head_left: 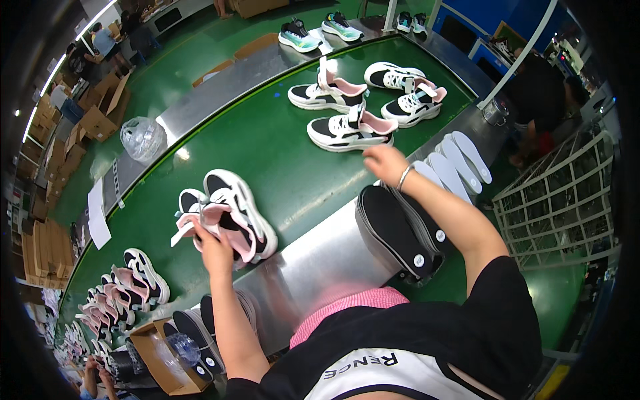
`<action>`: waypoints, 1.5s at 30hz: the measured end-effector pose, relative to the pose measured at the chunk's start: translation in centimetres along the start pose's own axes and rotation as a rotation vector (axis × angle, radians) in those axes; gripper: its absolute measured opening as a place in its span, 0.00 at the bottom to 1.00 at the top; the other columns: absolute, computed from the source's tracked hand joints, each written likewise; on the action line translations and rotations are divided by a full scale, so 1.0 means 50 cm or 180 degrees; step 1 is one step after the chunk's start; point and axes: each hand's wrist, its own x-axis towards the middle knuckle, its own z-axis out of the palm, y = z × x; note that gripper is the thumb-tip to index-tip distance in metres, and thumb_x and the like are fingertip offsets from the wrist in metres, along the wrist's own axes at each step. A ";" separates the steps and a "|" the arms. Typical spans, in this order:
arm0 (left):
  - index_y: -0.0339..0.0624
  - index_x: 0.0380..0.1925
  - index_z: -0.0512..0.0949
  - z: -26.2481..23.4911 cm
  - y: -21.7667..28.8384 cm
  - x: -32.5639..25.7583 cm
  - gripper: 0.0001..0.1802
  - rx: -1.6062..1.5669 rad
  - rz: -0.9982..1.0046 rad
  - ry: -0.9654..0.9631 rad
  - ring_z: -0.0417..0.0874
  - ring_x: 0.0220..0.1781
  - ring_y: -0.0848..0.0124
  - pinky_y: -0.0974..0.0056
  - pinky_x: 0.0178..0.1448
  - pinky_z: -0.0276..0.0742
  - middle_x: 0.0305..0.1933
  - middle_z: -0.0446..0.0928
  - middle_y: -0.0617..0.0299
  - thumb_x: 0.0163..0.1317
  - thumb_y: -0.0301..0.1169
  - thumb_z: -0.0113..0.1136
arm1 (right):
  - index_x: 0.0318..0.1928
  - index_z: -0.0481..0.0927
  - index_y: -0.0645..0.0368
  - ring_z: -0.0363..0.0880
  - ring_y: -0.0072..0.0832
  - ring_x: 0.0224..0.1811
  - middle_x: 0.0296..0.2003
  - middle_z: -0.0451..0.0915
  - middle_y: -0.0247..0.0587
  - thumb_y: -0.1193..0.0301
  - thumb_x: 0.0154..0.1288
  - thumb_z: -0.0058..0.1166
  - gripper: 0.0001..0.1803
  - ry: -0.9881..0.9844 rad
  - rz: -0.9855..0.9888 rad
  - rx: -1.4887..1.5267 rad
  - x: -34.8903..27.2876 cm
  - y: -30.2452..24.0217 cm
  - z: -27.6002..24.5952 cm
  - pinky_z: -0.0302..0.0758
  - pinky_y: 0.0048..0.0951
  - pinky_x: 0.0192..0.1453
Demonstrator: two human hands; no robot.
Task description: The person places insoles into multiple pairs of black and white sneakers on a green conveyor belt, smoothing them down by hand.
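Observation:
My left hand (215,250) is closed on a white, black and pink sneaker (230,227), gripping it by the pink-lined collar and tongue. A second sneaker (191,200) of the same kind lies against it, partly hidden. My right hand (388,163), with a bracelet at the wrist, hovers with loosely bent fingers and nothing visible in them. It is just beside the heel of a matching sneaker (347,133) on the green belt (300,180). Several more such sneakers (327,95) stand beyond it. White insoles (445,175) lie near my right wrist.
Black insoles (393,230) are stacked on the metal ledge (320,250) before me. At left are a row of sneakers (120,293) and an open carton (167,357). Teal running shoes (299,37) and a clear plastic bag (143,139) rest on the far edge. A wire rack (560,200) stands right.

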 end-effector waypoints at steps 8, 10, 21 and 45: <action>0.33 0.47 0.69 -0.069 0.167 -0.018 0.22 -0.2990 -0.0683 -0.0392 0.73 0.47 0.71 0.69 0.49 0.66 0.46 0.73 0.57 0.65 0.41 0.37 | 0.50 0.68 0.56 0.68 0.41 0.49 0.45 0.71 0.48 0.70 0.48 0.53 0.25 0.0095 0.0723 -0.1354 0.236 0.198 0.056 0.67 0.39 0.52; 0.32 0.50 0.66 -0.123 0.282 -0.010 0.31 -0.3305 0.0377 -0.0965 0.69 0.54 0.64 0.62 0.57 0.61 0.52 0.70 0.52 0.65 0.48 0.27 | 0.48 0.69 0.57 0.65 0.41 0.53 0.50 0.68 0.49 0.64 0.49 0.55 0.24 0.0052 0.0450 -0.2101 0.260 0.220 0.076 0.63 0.40 0.55; 0.18 0.53 0.57 -0.253 0.439 -0.090 0.57 -0.4500 0.3900 -0.0044 0.64 0.57 0.49 0.51 0.55 0.61 0.56 0.60 0.33 0.47 0.71 0.27 | 0.42 0.78 0.47 0.58 0.32 0.59 0.50 0.69 0.36 0.62 0.50 0.47 0.17 -0.1310 0.0033 -0.3258 0.406 0.176 0.098 0.52 0.46 0.59; 0.33 0.25 0.72 -0.325 0.340 -0.348 0.10 -0.0797 0.2695 -0.1920 0.76 0.33 0.52 0.55 0.33 0.72 0.29 0.74 0.46 0.46 0.31 0.49 | 0.26 0.79 0.55 0.77 0.41 0.29 0.25 0.78 0.46 0.52 0.51 0.47 0.19 -0.1313 -0.0766 -0.1367 -0.222 -0.283 0.200 0.70 0.39 0.40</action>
